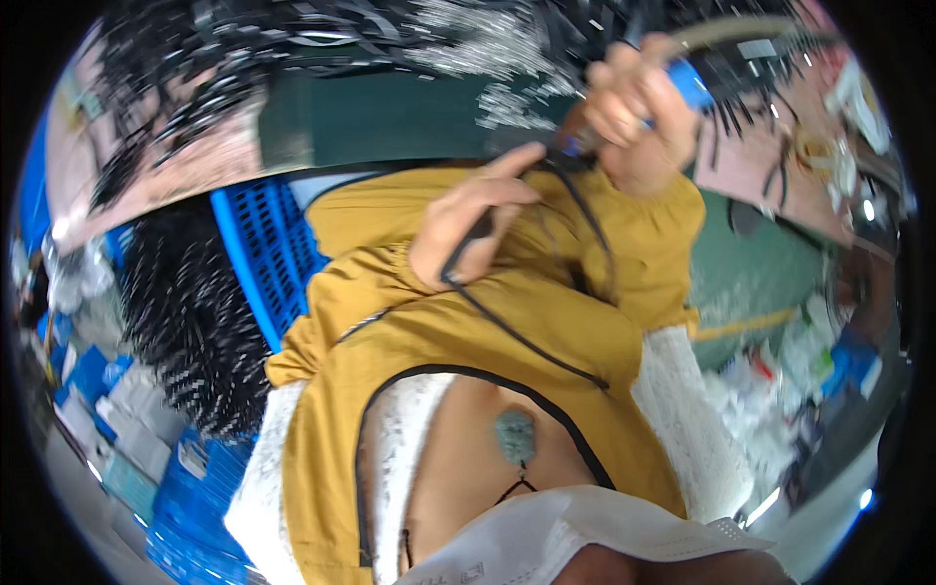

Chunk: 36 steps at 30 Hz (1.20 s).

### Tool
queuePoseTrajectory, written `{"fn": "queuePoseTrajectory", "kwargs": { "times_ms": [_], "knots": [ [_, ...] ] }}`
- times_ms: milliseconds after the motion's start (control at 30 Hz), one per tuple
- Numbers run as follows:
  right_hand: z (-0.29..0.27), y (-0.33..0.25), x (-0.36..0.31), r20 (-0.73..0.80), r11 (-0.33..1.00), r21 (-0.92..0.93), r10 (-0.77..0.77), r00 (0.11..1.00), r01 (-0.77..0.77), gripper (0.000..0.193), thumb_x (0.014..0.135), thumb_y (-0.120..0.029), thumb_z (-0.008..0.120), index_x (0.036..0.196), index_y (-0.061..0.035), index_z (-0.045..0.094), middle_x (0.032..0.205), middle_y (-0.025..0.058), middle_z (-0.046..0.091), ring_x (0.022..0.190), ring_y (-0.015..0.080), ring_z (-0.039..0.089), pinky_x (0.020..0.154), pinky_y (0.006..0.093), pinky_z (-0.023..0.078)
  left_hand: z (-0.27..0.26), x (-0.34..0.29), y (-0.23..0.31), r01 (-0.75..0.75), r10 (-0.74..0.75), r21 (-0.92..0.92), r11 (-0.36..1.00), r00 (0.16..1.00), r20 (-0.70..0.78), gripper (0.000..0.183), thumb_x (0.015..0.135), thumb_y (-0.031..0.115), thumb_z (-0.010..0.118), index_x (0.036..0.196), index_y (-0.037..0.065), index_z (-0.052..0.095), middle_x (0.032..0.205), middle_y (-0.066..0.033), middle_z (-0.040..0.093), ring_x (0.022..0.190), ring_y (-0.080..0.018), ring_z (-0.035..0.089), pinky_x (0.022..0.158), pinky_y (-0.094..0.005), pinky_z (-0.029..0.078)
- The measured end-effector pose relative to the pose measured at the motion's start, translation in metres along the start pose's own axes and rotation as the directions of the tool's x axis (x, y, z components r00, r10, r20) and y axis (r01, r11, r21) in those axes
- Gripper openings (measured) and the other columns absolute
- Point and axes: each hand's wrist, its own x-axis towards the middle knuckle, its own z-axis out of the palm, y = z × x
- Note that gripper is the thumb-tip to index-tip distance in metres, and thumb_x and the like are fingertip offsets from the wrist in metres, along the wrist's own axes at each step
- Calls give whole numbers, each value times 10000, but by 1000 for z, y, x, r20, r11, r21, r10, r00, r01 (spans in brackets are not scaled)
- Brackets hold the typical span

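Note:
My left hand is in front of my chest with its index finger stretched toward my right hand. A thin black cable runs from the palm of that hand down over my mustard smock, and the fingers are curled round it. Farther up and right, my right hand is closed in a fist on a blue-handled tool; motion blur hides its exact kind. Another length of dark cable hangs below the right fist. Whatever lies between the two hands is too smeared to make out.
Heaps of black cables spread over the pink and green bench. A blue plastic basket stands at my left beside a large pile of black cables. Plastic bags lie at lower right; pliers-like handles rest on the bench.

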Motion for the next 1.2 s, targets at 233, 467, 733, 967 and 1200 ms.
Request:
{"fn": "queuePoseTrajectory", "kwargs": {
  "times_ms": [233,467,733,967,1200],
  "knots": [
    [-58,-38,16,-117,966,53,-246,962,254,75,1037,-171,571,995,-110,559,725,-29,427,554,64,391,467,210,323,-134,-17,112,198,156,413,889,717,-679,134,972,5,495,1105,20,489,995,-177,672,909,-325,720,845,-412,599],
    [-88,-35,23,-126,960,14,-276,953,280,86,1022,-142,583,1052,-61,578,729,-23,428,558,61,414,470,203,339,-232,-2,92,605,116,388,695,438,-891,639,930,31,553,1520,54,309,1255,-158,525,879,-231,606,766,-373,531],
    [-94,-34,21,-150,940,9,-335,930,340,220,1035,-153,564,1221,-36,553,775,-15,436,577,36,392,469,181,338,-217,51,54,57,378,994,-91,926,-19,314,879,112,611,1165,19,702,1042,-145,698,1026,-343,645,972,-470,473],
    [-99,-31,30,-29,939,211,-272,962,272,236,1053,-144,538,1257,-28,511,796,-11,395,607,39,356,454,170,339,-264,70,125,-127,642,991,48,764,66,287,955,181,560,680,106,599,688,-51,611,608,-240,586,609,-387,446],
    [-89,-36,31,10,956,133,-265,964,261,213,1059,-134,530,1241,-31,491,791,-6,396,616,48,372,455,175,345,-453,95,156,500,137,805,318,816,-561,501,1040,380,471,884,5,765,815,-187,731,770,-359,681,741,-411,506]
  ]
}}
